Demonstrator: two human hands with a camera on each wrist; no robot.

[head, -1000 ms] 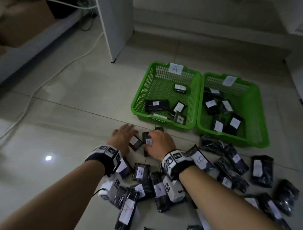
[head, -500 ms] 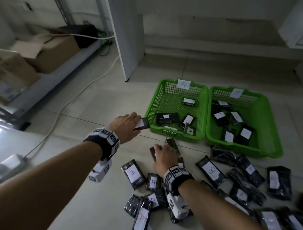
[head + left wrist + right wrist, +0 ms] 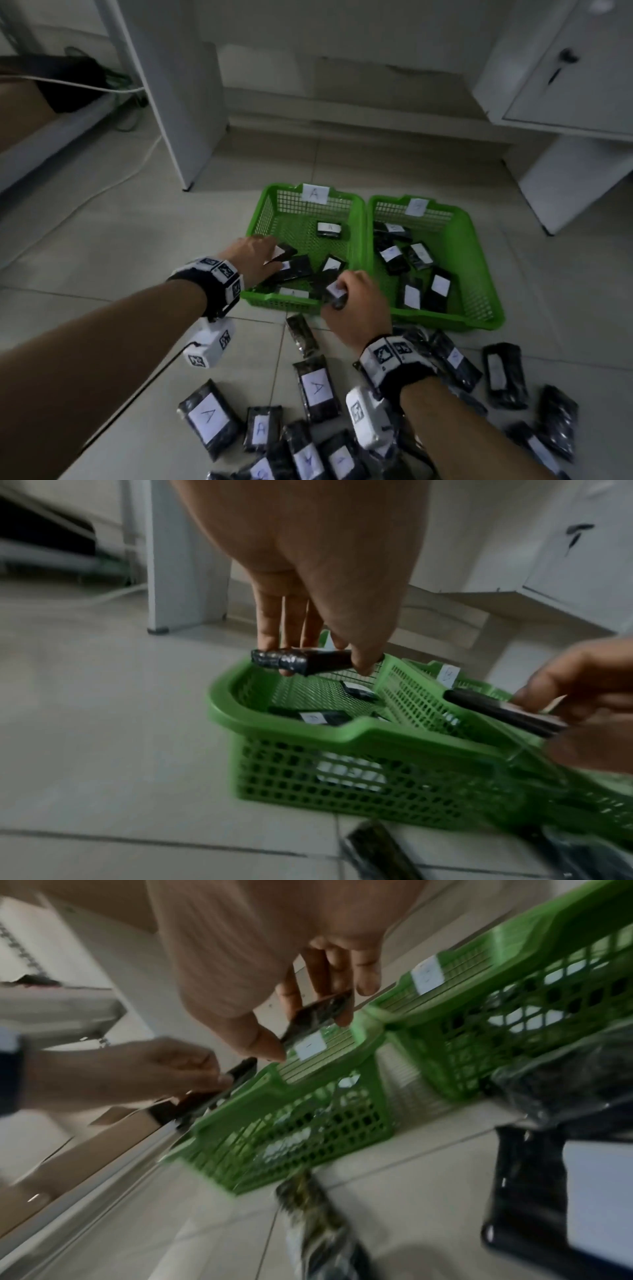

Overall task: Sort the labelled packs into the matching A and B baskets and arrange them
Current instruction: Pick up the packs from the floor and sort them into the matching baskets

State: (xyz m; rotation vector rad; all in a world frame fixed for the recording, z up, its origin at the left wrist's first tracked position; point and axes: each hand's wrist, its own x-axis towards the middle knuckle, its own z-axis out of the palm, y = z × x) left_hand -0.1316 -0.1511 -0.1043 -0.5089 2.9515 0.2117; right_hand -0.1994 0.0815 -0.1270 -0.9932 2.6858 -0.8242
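Two green baskets sit side by side on the floor: basket A (image 3: 260,219) on the left, basket B (image 3: 479,260) on the right, each with several black packs inside. My left hand (image 3: 253,257) pinches a black pack (image 3: 301,660) over the near-left part of basket A (image 3: 308,723). My right hand (image 3: 356,301) grips another black pack with a white label (image 3: 337,291) above basket A's front rim; the same pack (image 3: 318,1015) shows between thumb and fingers in the right wrist view. Loose packs marked A (image 3: 317,387) lie on the floor near me.
Several more black packs (image 3: 503,373) are scattered on the tiles to the right and below my arms. A white cabinet panel (image 3: 178,102) stands behind-left of the baskets, a white cabinet (image 3: 565,85) behind-right. A white cable (image 3: 102,192) runs along the floor at left.
Both hands left the floor pile, each with a pack. The left carried its pack forward into the space over basket A; the right rose from the floor to the basket's front rim.
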